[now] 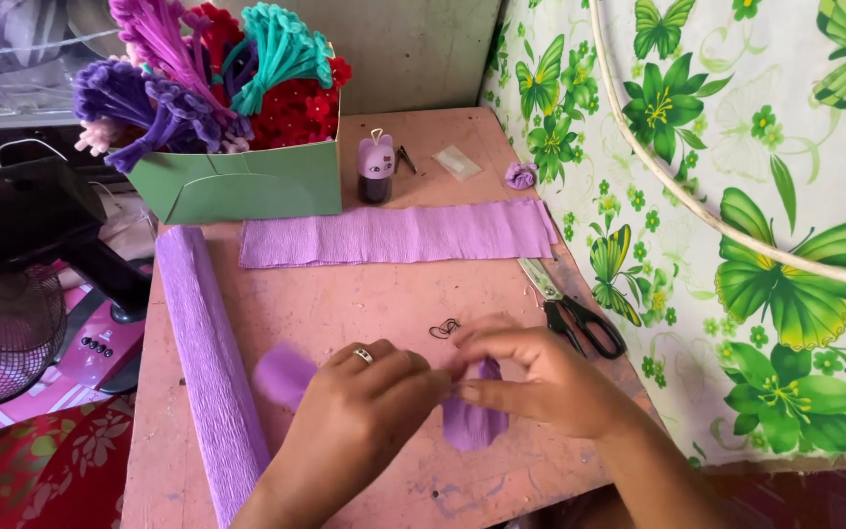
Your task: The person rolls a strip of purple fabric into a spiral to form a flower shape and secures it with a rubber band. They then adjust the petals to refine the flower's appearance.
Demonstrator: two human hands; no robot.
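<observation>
Two bare hands meet low over the pink desk (pixel 345 304), wrists cut off by the bottom edge. The left hand (pixel 364 411), a ring on one finger, curls with its back to the camera, so its fingertips are hidden; its grip seems closed on the small purple paper piece (pixel 472 421), though I cannot see the pinch itself. The right hand (pixel 540 382) comes in from the opposite side, thumb and fingers pinched on the top of that same piece, which hangs just below and between both grips, its lower end on the desk. Another scrap of purple paper (pixel 284 374), blurred, shows just left of the left hand, partly covered by it.

Left of the left hand lies a long roll of purple crepe paper (pixel 206 362), its near end cut off by the frame. Just beyond the right hand sit black-handled scissors (pixel 570 309), and a tiny dark curl (pixel 445 328), too small to identify, lies right above the fingers.

Farther out, a flat strip of purple crepe (pixel 399 235) stretches across the desk. Beyond it stand a small purple bottle-shaped thing (pixel 375 168), a little purple paper rosette (pixel 520 174), and a green cardboard box (pixel 247 181) stuffed with fuzzy stems in purple, teal and red. A dark fan (pixel 12 294) is far left.
</observation>
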